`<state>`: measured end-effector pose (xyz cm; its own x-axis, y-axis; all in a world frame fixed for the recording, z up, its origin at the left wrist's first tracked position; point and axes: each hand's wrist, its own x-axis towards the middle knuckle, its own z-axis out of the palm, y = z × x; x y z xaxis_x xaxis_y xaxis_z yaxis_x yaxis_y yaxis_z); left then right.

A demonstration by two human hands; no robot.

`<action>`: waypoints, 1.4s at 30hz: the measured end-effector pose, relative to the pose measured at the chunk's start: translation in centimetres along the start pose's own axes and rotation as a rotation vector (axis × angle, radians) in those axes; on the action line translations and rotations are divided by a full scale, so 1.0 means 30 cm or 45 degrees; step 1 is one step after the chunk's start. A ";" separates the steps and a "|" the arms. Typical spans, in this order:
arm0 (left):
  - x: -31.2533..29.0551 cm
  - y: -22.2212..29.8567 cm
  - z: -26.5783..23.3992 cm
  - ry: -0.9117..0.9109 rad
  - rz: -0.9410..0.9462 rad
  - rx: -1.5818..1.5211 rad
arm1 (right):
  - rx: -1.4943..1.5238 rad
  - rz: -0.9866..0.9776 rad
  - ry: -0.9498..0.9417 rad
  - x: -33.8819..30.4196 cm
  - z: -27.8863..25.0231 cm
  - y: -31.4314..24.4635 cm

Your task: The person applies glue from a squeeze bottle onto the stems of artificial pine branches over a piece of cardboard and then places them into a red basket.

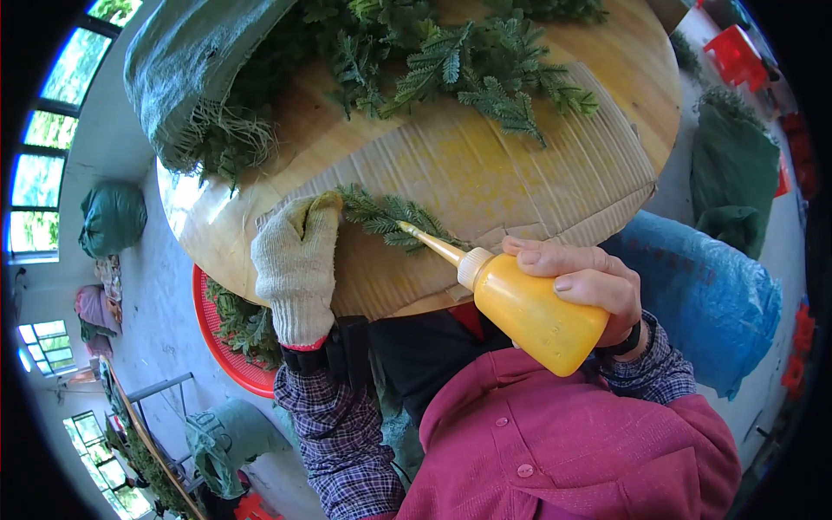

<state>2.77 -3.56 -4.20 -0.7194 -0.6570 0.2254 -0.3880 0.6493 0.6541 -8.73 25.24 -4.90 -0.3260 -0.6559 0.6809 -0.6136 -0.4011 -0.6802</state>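
Note:
My left hand [297,264], in a knitted white glove with yellow stains, is closed on the end of a small green fir sprig [381,214]. My bare right hand [598,286] grips a squeeze bottle [542,316] of yellow liquid, tilted so its long tapered nozzle [431,243] points up and left. The nozzle's tip lies over the sprig's needles; whether it touches them I cannot tell. Under both hands is a flattened sheet of corrugated cardboard [520,186], speckled with yellow, on a round wooden table [646,61].
More green sprigs [451,65] are heaped at the table's far side, beside a pale green woven sack [195,74] at the left. Below the table's left edge stands a red basket [208,325] of sprigs. A blue sack [702,290] lies to the right.

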 end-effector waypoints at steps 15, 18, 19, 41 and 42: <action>-0.001 0.010 0.006 -0.002 -0.059 -0.091 | 0.049 -0.007 0.053 -0.032 -0.017 -0.006; -0.004 0.009 0.002 0.031 -0.039 0.002 | 0.125 -0.029 0.099 -0.045 -0.008 0.001; -0.006 0.007 -0.002 0.032 -0.043 0.005 | 0.165 -0.043 0.122 -0.046 -0.007 0.002; -0.017 0.070 -0.031 0.027 -0.046 0.083 | 0.149 0.016 0.138 -0.096 -0.030 -0.031; -0.014 0.073 -0.019 0.026 -0.028 0.083 | 0.139 0.018 0.110 -0.108 -0.038 -0.025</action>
<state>2.56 -2.08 -2.46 -0.6987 -0.6785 0.2268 -0.4404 0.6579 0.6110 -8.03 28.41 -6.28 -0.3977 -0.6065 0.6885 -0.5283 -0.4621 -0.7123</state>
